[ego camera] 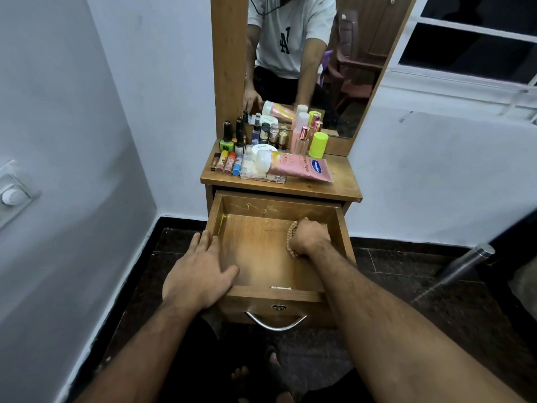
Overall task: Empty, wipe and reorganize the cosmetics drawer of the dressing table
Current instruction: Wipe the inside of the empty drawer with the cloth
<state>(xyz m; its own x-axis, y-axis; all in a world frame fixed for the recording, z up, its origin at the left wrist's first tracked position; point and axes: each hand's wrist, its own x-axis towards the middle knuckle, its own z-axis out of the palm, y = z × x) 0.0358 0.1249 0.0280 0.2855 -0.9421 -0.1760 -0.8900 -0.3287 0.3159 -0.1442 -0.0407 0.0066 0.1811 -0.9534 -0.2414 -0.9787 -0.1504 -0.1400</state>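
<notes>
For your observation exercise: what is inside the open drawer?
Only the right hand gripping a cloth on the bare wooden drawer bottom. What lies beneath that hand is hidden.

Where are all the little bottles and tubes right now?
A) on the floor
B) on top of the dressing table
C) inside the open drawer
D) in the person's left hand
B: the cosmetics crowd the tabletop by the mirror, while the open drawer holds only the right hand gripping a cloth.

drawer: wooden, pulled open, bare inside | cosmetics: crowded on dressing-table top
</notes>
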